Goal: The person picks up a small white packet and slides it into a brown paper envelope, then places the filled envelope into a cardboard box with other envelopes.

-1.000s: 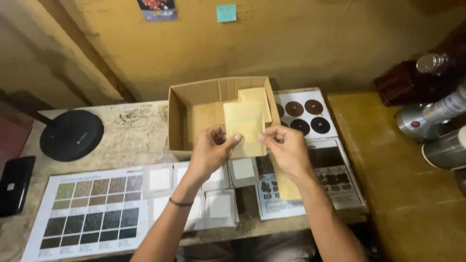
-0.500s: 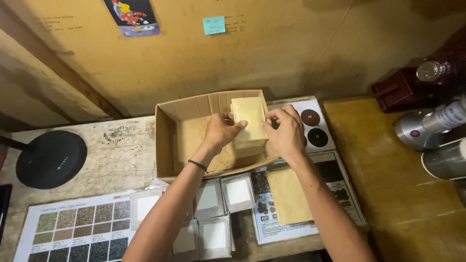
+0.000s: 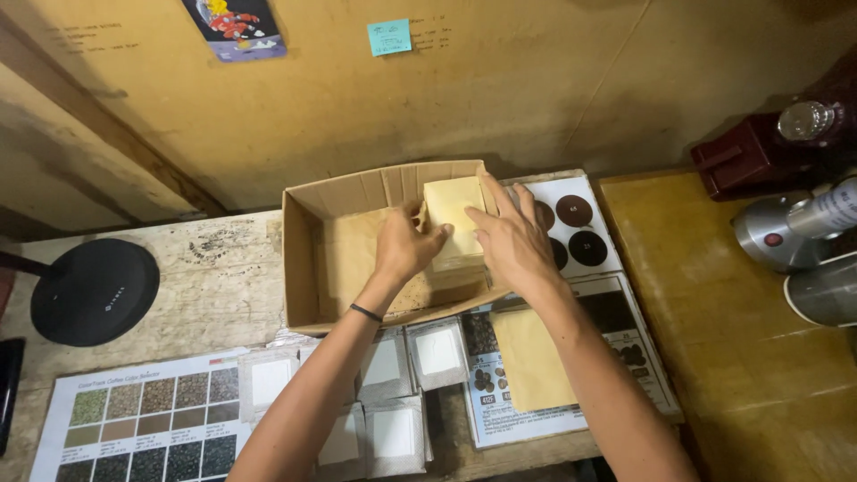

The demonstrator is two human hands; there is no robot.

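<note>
**One head camera, looking steeply down**

There is a single view, from a camera on the person's head. It looks steeply down over a worktop (image 3: 178, 286) and faces the tan wall (image 3: 500, 98) behind it. Both forearms enter from the bottom edge, so the left hand (image 3: 406, 245) and right hand (image 3: 509, 241) sit near mid-frame at arm's reach, over an open box (image 3: 299, 259). The frame takes in the worktop from a black disc (image 3: 89, 290) at left to metal vessels (image 3: 794, 232) at right. No second view shares the scene.
</note>
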